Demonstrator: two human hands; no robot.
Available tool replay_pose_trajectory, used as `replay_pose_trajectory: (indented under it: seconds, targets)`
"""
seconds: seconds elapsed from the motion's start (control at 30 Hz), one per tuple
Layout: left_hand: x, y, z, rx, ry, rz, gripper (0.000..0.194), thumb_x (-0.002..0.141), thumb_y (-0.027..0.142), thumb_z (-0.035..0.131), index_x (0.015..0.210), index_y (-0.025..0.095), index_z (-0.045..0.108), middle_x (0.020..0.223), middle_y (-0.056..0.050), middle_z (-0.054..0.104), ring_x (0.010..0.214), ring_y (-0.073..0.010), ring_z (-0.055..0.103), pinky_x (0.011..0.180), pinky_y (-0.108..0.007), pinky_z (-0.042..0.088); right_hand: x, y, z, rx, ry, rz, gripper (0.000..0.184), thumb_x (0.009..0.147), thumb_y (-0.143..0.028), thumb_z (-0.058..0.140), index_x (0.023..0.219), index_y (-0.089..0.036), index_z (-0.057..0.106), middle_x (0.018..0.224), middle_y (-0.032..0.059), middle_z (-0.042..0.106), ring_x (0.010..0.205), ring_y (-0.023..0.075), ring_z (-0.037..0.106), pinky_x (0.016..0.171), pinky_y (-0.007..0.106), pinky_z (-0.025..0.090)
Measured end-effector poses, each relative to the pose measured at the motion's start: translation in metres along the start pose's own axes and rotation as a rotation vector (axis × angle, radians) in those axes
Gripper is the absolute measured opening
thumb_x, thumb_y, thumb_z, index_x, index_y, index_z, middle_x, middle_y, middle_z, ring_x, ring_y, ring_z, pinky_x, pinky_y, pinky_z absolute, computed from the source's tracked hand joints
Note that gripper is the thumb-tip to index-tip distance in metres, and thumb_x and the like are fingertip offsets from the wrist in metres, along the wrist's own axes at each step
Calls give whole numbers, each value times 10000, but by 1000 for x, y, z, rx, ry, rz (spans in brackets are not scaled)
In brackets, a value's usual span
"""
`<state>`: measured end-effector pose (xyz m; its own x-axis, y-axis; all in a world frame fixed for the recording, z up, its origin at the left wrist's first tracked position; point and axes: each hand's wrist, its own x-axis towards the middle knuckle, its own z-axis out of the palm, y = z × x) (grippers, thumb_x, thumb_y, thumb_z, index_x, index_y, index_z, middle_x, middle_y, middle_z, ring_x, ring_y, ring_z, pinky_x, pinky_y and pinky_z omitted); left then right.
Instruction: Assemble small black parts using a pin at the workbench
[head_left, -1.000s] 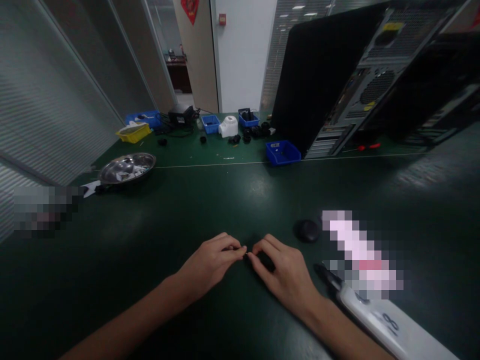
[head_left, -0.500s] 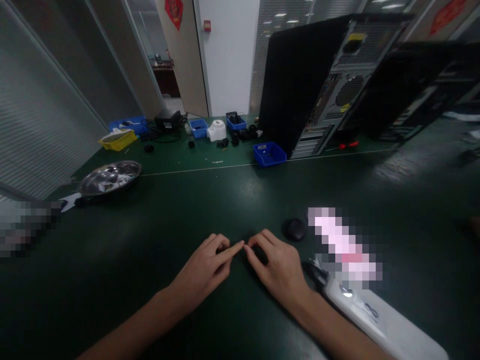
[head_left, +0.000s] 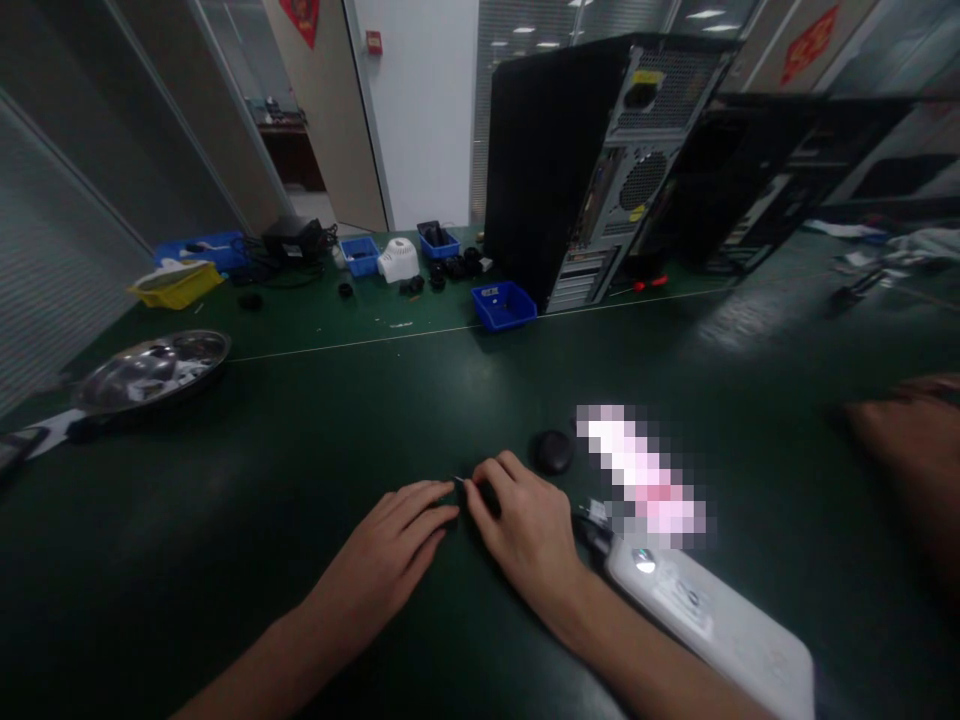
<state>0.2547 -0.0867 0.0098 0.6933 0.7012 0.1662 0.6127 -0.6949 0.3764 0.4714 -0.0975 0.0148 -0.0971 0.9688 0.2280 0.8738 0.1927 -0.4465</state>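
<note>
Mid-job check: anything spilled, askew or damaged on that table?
One small oddity: pale scraps lie loose on the green table, in front of the white plastic housing, like stray debris. Around the left hand and right hand, no spill or damage shows, though the thin piece between them is too small to judge.

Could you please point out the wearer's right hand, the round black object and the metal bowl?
Wearer's right hand point(head_left: 529, 522), head view: back of hand.
Round black object point(head_left: 553, 452), head view: top surface.
Metal bowl point(head_left: 116, 378), head view: inner wall.
</note>
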Motion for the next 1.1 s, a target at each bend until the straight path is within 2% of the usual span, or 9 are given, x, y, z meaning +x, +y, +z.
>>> replay_pose_trajectory:
  seconds: [0.2,0.37,0.47,0.57,0.67,0.8,0.93,1.03,1.1]
  targets:
    - [-4,-3,6,146,-68,152,530,950,47,444,1464,163,503,1477,-133,580,1339,-285,578,1071,-520,536,2,-5,-5,44,15,7,124,1011,-276,553,940,-227,642,927,22,668,770,165,628,640,276,395]
    - [-4,-14,-4,38,-13,102,479,981,91,451,1430,222,554,1379,-84,658,1242,-245,646,1036,-474,571,13,-1,-57,131,169,69,213,1010,-411,564,994,-236,684,920,33,702,758,170,646,645,281,435]
    - [-6,-36,-11,-61,49,0,401,1017,187,484,1395,265,594,1325,-51,683,1180,-207,672,989,-396,599,21,33,-94,61,213,174,345,1007,-529,530,978,-229,699,776,17,675,633,163,597,561,278,383]
    - [-9,-64,-22,-75,140,-105,350,1029,311,510,1356,270,628,1305,-48,689,1161,-212,677,996,-398,589,22,80,-111,-109,205,240,453,1016,-599,450,903,-216,664,664,16,596,591,181,550,541,290,340]
    - [-15,-92,-35,-8,197,-182,366,1024,404,510,1332,260,648,1312,-59,686,1177,-242,667,1022,-437,562,18,115,-110,-130,151,157,457,1046,-569,395,948,-204,652,871,91,671,809,237,621,662,327,441]
    - [-25,-126,-50,55,203,-297,442,1015,510,462,1302,240,664,1303,-81,697,1157,-283,677,1018,-470,547,18,131,-109,-133,127,44,429,1061,-517,387,1029,-199,674,1090,142,698,1102,306,592,870,437,479]
    - [-35,-156,-62,107,202,-399,448,986,529,466,1295,265,656,1319,-68,692,1153,-307,680,1014,-486,541,12,109,-114,-77,133,76,401,1053,-498,414,1053,-199,680,1102,145,693,1105,312,595,853,450,504]
    - [-40,-170,-68,143,223,-436,421,963,512,470,1251,288,680,1317,-58,696,1172,-323,672,1025,-509,532,-2,63,-106,40,37,-21,300,1056,-442,453,1105,-227,655,1184,116,667,1123,274,589,928,441,490]
    - [-41,-174,-70,145,221,-435,414,953,497,461,1226,292,696,1320,-59,696,1175,-326,672,1034,-519,526,-12,25,-92,154,-63,-75,251,1065,-400,451,1069,-234,639,1135,100,673,1052,244,607,881,392,497]
